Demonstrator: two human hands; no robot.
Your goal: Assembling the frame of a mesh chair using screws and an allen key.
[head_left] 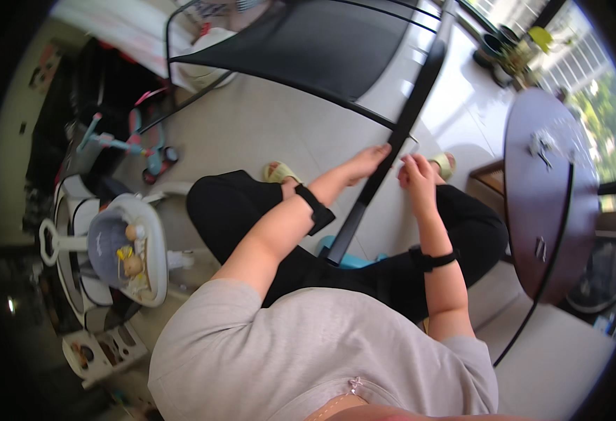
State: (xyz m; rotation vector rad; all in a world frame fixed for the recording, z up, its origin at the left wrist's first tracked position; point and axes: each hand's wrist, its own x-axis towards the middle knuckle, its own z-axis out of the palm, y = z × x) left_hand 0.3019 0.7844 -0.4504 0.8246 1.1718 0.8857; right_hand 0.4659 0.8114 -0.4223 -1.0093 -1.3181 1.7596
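A black metal frame with dark fabric stretched across it [308,52] stands before me. Its long flat bar [385,147] slants down between my knees. My left hand [365,165] is closed at the bar's left edge, its fingertips partly hidden against the metal. Just right of the bar, my right hand [418,175] is raised with its fingers curled in a pinch. A thin, bent metal rod [410,143], small and blurred, shows at those fingertips, close to where a crossbar meets the long bar.
A dark brown oval table [539,196] on my right carries a crumpled clear plastic bag [550,146]. To my left are a baby seat [155,242] with a doll in it and a child's scooter [136,147]. Potted plants [511,59] stand by the far-right window.
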